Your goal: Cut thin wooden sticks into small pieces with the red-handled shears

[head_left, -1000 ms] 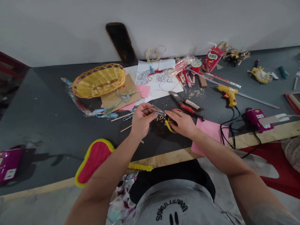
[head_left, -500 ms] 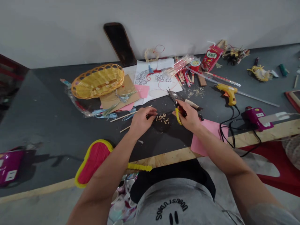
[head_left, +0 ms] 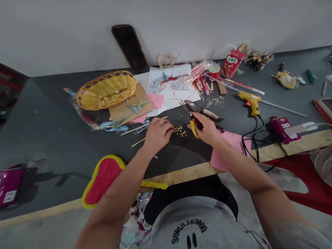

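Note:
My right hand [head_left: 206,128] is closed round the scissors [head_left: 194,128], whose yellow handle shows below the fingers and whose slim blades point up and left. Close to the left side of a small pile of pale wooden bits [head_left: 180,131] is my left hand [head_left: 159,132]. Its fingers are curled together at the pile's edge, and whatever they pinch is hidden. Thin wooden sticks [head_left: 129,131] lie left of that hand, beside a blue tassel [head_left: 142,128]. Beyond the scissors rests a tool with a pale wooden handle [head_left: 210,114].
A yellow basket [head_left: 107,90] sits behind left, near a leaning phone [head_left: 130,48]. Printed paper [head_left: 169,97] lies at the back. Right are a yellow glue gun [head_left: 250,100], a purple box [head_left: 281,129] and pink paper [head_left: 230,148]. A red-and-yellow fan [head_left: 105,180] overhangs the front edge.
My left hand has moved slightly right to the edge of the wooden bits, its fingers now closer together. The scissors and my right hand have shifted a little left.

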The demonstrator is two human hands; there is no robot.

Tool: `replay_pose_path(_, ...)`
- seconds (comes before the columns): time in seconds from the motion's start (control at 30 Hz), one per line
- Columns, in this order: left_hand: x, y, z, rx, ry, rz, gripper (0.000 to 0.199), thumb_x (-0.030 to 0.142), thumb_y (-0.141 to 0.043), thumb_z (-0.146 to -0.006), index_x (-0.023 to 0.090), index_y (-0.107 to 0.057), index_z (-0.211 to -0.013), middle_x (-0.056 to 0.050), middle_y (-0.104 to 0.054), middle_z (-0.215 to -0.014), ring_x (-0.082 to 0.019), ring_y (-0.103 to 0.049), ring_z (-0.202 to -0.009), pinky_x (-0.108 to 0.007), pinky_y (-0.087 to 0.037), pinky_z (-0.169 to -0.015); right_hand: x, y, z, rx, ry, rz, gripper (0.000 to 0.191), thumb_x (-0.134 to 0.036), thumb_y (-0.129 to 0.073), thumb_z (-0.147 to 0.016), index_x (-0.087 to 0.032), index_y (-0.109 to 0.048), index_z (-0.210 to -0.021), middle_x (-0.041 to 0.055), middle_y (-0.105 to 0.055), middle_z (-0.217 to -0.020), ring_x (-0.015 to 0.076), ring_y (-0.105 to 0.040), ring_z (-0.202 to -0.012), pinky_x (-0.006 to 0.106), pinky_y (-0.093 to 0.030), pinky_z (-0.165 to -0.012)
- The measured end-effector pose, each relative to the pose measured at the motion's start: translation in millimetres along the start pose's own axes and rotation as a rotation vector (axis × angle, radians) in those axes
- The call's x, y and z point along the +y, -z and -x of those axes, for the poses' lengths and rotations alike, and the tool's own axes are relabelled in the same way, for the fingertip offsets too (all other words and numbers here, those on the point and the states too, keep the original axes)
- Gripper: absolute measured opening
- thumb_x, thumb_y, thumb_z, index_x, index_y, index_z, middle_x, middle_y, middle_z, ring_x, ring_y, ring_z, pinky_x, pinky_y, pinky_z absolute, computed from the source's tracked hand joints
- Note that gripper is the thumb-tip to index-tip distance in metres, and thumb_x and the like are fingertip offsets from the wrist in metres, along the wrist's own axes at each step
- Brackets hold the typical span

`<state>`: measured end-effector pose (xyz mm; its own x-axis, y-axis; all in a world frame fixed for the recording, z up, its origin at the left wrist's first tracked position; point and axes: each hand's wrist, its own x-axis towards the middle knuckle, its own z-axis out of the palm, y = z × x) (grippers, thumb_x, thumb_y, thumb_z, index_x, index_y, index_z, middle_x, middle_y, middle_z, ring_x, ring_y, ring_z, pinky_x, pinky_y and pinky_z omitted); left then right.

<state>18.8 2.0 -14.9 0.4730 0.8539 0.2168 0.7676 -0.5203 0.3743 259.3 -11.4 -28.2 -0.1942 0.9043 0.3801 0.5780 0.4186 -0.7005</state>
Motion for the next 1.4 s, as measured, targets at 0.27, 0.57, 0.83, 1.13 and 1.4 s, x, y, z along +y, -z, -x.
replay_pose_path(0.27,6.6,-6.2,-2.3,0.024,-0.013,0.016,0.020,0.024,-0.056,-0.091,0.021,-0.076,-0.090,-0.009,-0.072,-0.101,-0.028,-0.058,-0.100,-0.047,-0.044,-0.094,0.5,-2.5,1.0,-0.042,0.016,0.003,0.044,-0.035,-0.061,-0.090,-0.022,-0.059,-0.133,0.0112,-0.071,-0.123,0.0263,-0.068,-0.107,0.044,-0.055,-0.097)
replay_pose_path(0.57,7.7,-2.8,-1.4,0.006,-0.009,-0.038,0.023,0.025,-0.054,-0.093,0.022,-0.076,-0.091,-0.010,-0.072,-0.103,-0.030,-0.055,-0.105,-0.048,-0.044,-0.093,1.2,-2.8,1.3,-0.040,0.047,0.006,0.043,-0.037,-0.061,-0.092,-0.019,-0.060,-0.130,0.0124,-0.071,-0.121,0.0263,-0.068,-0.108,0.041,-0.055,-0.096)
replay_pose_path(0.83,12.4,-2.8,-2.6,-0.025,-0.009,-0.003,0.019,0.022,-0.056,-0.089,0.021,-0.075,-0.090,-0.011,-0.071,-0.106,-0.031,-0.054,-0.107,-0.050,-0.045,-0.094,1.8,-3.2,2.3,-0.057,0.031,0.034,0.043,-0.037,-0.059,-0.092,-0.020,-0.060,-0.131,0.0113,-0.072,-0.117,0.0262,-0.069,-0.106,0.043,-0.056,-0.095)
replay_pose_path(1.13,17.5,-1.6,-3.0,-0.060,0.001,-0.048,0.018,0.018,-0.056,-0.085,0.020,-0.073,-0.086,-0.013,-0.070,-0.108,-0.035,-0.053,-0.109,-0.053,-0.044,-0.093,0.3,-2.7,1.8,-0.082,0.020,0.024,0.043,-0.035,-0.061,-0.091,-0.022,-0.060,-0.132,0.0108,-0.072,-0.117,0.0261,-0.069,-0.104,0.043,-0.056,-0.095)
replay_pose_path(1.4,17.5,-0.3,-1.4,-0.083,0.003,-0.037,0.021,0.015,-0.053,-0.085,0.019,-0.073,-0.090,-0.014,-0.069,-0.110,-0.035,-0.053,-0.110,-0.054,-0.045,-0.095,0.9,-3.1,2.0,-0.080,0.030,0.031,0.042,-0.034,-0.061,-0.091,-0.020,-0.060,-0.131,0.0116,-0.072,-0.116,0.0262,-0.069,-0.104,0.043,-0.056,-0.095)
